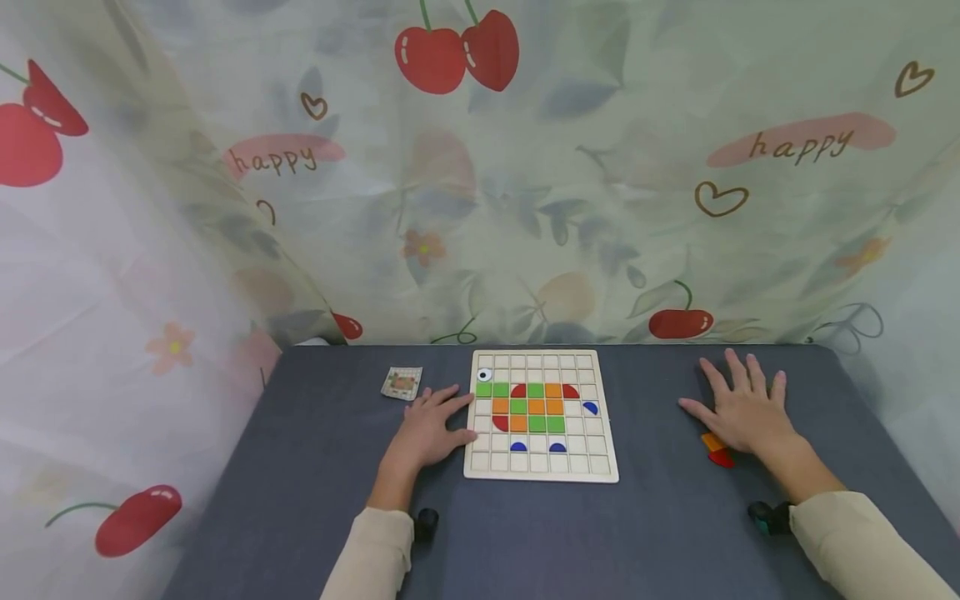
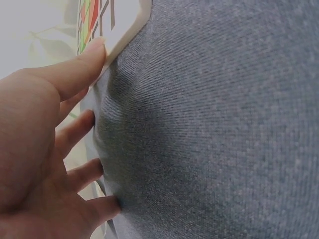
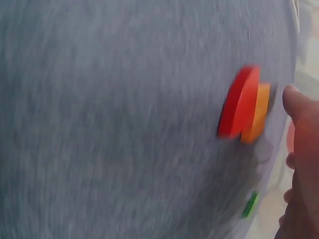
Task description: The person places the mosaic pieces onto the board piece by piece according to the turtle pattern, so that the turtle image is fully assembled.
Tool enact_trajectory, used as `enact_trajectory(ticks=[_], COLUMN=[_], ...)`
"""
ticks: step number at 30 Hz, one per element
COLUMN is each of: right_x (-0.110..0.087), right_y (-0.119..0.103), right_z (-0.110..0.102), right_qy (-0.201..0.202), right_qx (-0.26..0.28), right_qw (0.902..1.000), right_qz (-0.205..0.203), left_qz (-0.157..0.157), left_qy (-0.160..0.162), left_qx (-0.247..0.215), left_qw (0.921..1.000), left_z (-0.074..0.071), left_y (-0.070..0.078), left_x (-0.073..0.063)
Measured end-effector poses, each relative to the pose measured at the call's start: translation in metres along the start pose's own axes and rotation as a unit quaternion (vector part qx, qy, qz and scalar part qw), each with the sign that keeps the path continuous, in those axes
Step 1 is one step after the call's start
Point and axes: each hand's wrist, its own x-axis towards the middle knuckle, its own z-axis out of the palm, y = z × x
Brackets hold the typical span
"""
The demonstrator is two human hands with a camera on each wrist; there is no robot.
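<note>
A pale square grid board (image 1: 600, 464) lies on the table, with green, orange and red pieces set in its middle rows. My left hand (image 1: 429, 429) rests at the board's left edge; its thumb touches the rim and its other fingers are spread on the cloth, as the left wrist view shows. Over to the right, my right hand (image 1: 750, 412) is spread out above the table, holding nothing visible. Near its thumb side lie an orange piece (image 3: 259, 112) and a red rounded piece (image 3: 240, 102), side by side. A green piece (image 3: 250, 204) lies farther off in the right wrist view.
Blue half-round pieces (image 1: 591, 408) sit on the board's right and lower cells, and a round eye piece (image 1: 484, 375) at its upper left. A small picture card (image 1: 402, 382) lies beyond my left hand. A printed curtain (image 1: 525, 208) hangs behind the dark table (image 1: 540, 542).
</note>
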Motion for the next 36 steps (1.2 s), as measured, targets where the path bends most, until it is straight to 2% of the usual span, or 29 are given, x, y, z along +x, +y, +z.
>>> enact_trajectory(ticks=[5,9,14,19,24,30,36], right_x=[0.001,0.000,-0.002,-0.004,-0.005,-0.008,-0.009], right_y=[0.022,0.036,0.048,0.056,0.054,0.041,0.023], right_z=[0.000,0.002,0.003,0.005,0.006,0.003,0.006], right_qy=[-0.001,0.016,0.017,0.053,0.092,0.105,0.135], right_qx=[0.018,0.051,0.081,0.077,0.081,0.081,0.065], right_qw=[0.9996,0.9984,0.9964,0.9956,0.9925,0.9912,0.9877], right_qz=[0.022,0.019,0.019,0.010,0.004,0.001,-0.046], left_qz=[-0.001,0.001,0.002,0.007,0.002,-0.001,-0.005], left_qy=[0.002,0.003,0.003,0.002,0.000,0.003,0.001], left_qx=[0.000,-0.003,-0.003,0.001,-0.002,0.001,0.000], left_qw=[1.0000,1.0000,1.0000,1.0000,1.0000,1.0000,1.0000], left_z=[0.001,0.001,0.001,0.000,0.001,0.001,0.002], left_y=[-0.001,0.000,-0.001,-0.001,-0.001,-0.001,-0.001], left_x=[0.000,0.000,0.001,0.001,0.000,0.000,0.000])
